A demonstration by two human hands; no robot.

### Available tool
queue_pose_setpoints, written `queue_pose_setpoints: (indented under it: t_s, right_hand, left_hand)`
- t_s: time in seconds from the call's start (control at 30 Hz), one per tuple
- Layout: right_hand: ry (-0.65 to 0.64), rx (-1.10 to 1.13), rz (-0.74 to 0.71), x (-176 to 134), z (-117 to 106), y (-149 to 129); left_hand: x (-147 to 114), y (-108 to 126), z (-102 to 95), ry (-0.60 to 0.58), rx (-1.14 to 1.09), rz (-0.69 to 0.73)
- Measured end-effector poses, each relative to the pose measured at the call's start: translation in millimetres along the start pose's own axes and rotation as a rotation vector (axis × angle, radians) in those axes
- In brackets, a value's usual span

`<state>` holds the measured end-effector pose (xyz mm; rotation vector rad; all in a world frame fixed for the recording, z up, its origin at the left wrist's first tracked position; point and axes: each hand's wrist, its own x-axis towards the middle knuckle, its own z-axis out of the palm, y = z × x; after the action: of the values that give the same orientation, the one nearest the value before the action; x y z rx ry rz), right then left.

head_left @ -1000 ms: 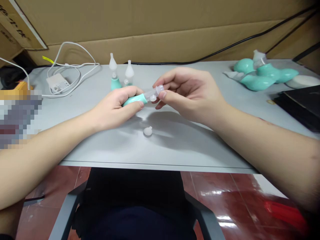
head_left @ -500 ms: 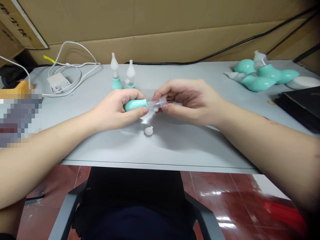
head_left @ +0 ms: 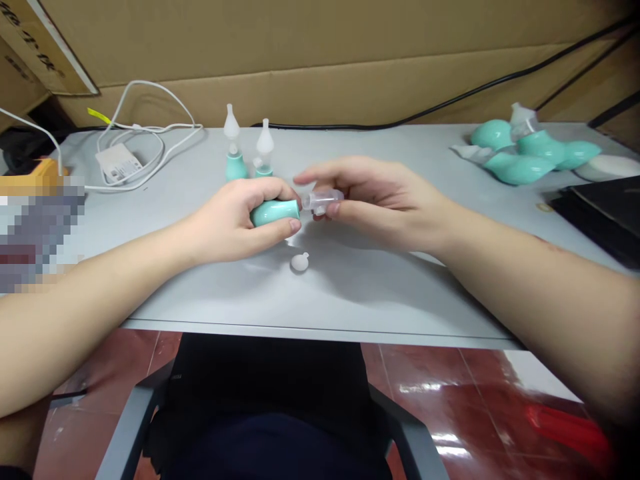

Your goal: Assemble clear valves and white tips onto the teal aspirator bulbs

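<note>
My table (head_left: 240,300) carries heaped bulbs (head_left: 523,167) near its far right corner, two upright assemblies (head_left: 235,167) toward the back edge. I have the left grip (head_left: 237,220) wrapped around a teal bulb (head_left: 274,213) mid-table, the right grip (head_left: 383,200) pinching a clear tube (head_left: 323,199) just beside it. A white tip (head_left: 300,263) lies frontward.

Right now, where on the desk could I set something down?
Bare desk runs along the front edge, in front of the white piece, and at the back between the upright bulbs and teal pile. Crowded: the middle, where the left grip holds a teal bulb and the right grip a clear tube, and around the white box.
</note>
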<state>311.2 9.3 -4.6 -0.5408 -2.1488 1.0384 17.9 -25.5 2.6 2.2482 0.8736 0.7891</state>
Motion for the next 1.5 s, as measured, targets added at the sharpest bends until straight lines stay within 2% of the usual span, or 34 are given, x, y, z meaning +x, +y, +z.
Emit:
queue_pose_setpoints:
  t_s: [0.1,0.23,0.4,0.63,0.77,1.13,1.3,1.5]
  right_hand:
    - [-0.002,-0.010,0.019,0.3,0.4,0.5]
    - [0.061,-0.072,-0.008,-0.9,2.1,1.9]
    - [-0.064,-0.255,-0.160,0.0,-3.8,-1.4]
    - [0.014,-0.280,-0.120,-0.6,-4.8,-4.4]
    - [-0.003,-0.301,-0.084,-1.0,-4.6,-8.5]
    - [0.090,-0.163,-0.082,-1.4,3.1,-9.6]
    - [0.197,0.012,0.000,-3.1,6.6,-13.6]
    - [0.163,0.107,0.008,0.3,5.9,-10.2]
  left_hand:
    - [-0.1,-1.3,0.4,-0.016,-0.013,0.007]
    - [0.5,-3.0,1.2,-0.022,-0.034,-0.017]
    - [0.8,-2.9,1.2,-0.030,-0.030,-0.005]
    - [1.5,-3.2,0.5,-0.038,-0.053,-0.037]
    - [1.7,-5.2,1.1,-0.034,-0.080,-0.024]
    - [0.6,-2.4,1.2,-0.048,-0.025,-0.031]
    - [0.7,-2.4,1.2,-0.050,-0.045,-0.022]
    - [1.5,-5.3,1.7,-0.024,-0.102,-0.041]
